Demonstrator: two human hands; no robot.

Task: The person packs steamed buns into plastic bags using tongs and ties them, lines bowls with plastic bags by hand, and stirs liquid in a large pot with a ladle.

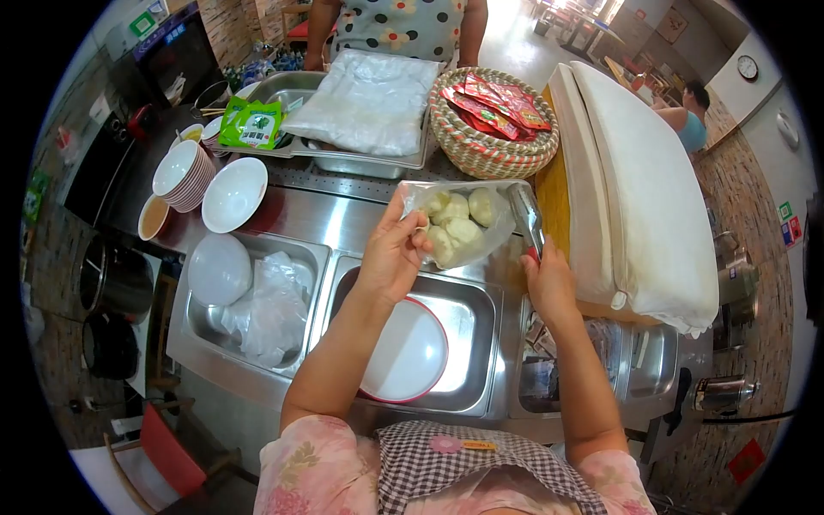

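Observation:
A clear plastic bag with several pale round buns in it hangs over the steel counter. My left hand pinches the bag's left edge. In my right hand are metal tongs, whose upper part lies against the bag's right side. Below the bag, a white round lid or plate with a red rim rests in the middle steel basin.
Left: stacked bowls, a white bowl, plastic bags in a basin. Behind: green packets, a big plastic bag, a basket of red packets. Right: a cloth-covered box. A person stands across the counter.

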